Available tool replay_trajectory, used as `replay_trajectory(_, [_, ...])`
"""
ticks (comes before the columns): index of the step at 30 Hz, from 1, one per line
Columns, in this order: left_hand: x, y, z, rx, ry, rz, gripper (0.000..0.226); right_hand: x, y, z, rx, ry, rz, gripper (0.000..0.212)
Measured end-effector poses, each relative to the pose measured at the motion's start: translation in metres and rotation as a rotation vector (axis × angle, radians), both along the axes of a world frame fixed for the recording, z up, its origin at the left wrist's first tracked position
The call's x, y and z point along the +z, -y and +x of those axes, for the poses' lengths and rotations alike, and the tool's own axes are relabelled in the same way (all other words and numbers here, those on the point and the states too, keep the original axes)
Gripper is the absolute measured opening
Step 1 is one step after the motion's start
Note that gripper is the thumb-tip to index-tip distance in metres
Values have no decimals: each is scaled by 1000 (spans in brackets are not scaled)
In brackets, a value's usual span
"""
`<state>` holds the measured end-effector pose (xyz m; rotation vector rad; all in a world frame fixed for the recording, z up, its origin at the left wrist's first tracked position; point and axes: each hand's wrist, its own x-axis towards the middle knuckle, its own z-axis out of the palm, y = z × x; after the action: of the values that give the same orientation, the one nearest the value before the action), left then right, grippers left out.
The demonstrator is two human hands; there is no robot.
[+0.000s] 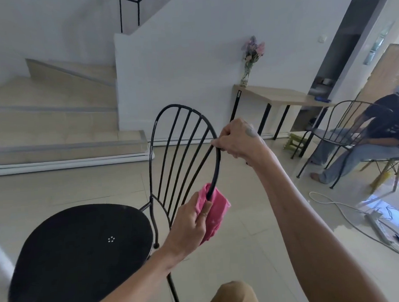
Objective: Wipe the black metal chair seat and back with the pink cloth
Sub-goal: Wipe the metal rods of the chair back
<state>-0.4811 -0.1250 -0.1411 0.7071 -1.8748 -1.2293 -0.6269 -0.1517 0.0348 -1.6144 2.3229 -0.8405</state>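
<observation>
The black metal chair stands in front of me, its round seat (79, 254) at the lower left and its arched back of thin bars (177, 152) in the middle. My right hand (237, 139) grips the right side of the back's outer frame near the top. Lower on the same frame bar, my left hand (191, 225) holds the pink cloth (214, 213) wrapped around the bar. A small cluster of holes marks the middle of the seat.
Tiled stairs (53, 117) rise behind the chair at left. A wooden side table (281, 95) with a vase of flowers (251, 60) stands against the white wall. At right a person sits on a chair (355, 140), with a white cable (340, 210) on the floor.
</observation>
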Motion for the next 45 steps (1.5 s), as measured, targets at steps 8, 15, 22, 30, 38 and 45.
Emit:
replay_trajectory(8, [26,-2,11,-149,-84,283,28,5,2,4,-25,-54,55,21])
replay_trajectory(15, [71,18,-7,-266,-71,370,29,16,1,2,37,-43,146,29])
replay_trajectory(22, [2,19,21,-287,90,164,36,10,2,1,16,-69,128,29])
replay_trajectory(30, [-107,28,42,-21,369,83,29,4,4,0,-17,-67,111,27])
replay_trajectory(38, [-123,70,50,-170,829,68,26,7,5,1,-16,-100,146,22])
replay_trajectory(45, [-38,110,72,-21,459,317,23,15,7,-4,-22,-19,62,20])
